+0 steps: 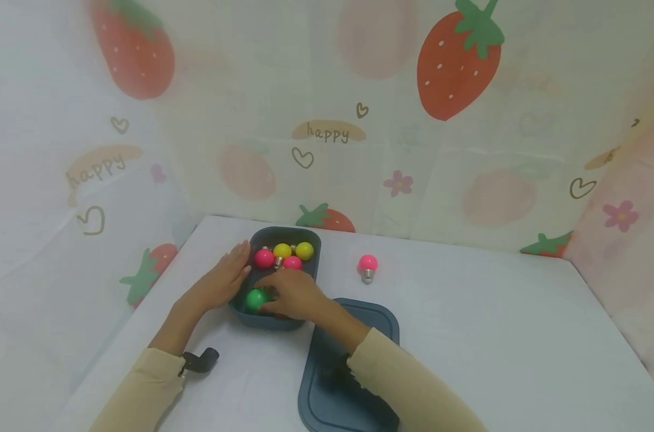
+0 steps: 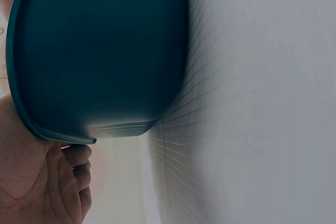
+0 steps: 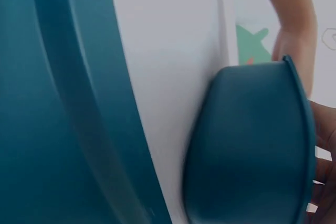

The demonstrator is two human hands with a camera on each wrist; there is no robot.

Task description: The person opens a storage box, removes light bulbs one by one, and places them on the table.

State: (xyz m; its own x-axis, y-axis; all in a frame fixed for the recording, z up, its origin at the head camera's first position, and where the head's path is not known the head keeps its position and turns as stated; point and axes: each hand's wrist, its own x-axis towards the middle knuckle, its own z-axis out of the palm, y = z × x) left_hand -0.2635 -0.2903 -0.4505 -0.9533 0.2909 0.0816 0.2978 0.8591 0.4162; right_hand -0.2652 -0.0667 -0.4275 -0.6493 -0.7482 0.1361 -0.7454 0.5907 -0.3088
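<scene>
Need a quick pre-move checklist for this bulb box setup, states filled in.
1. Left hand against container side: ok, fingers extended along it.
2. Right hand gripping green bulb: ok, thumb and fingers around it.
3. Green bulb's base clear of container floor: cannot tell, hand hides it.
4. Lid off and apart from container: ok, flat on table.
5. No loose bulbs outside container: not ok, one pink bulb lies on the table.

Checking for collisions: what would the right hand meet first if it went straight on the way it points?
Beyond the green bulb it holds, the right hand would probably meet the left wall of the box first, though depth is unclear.
</scene>
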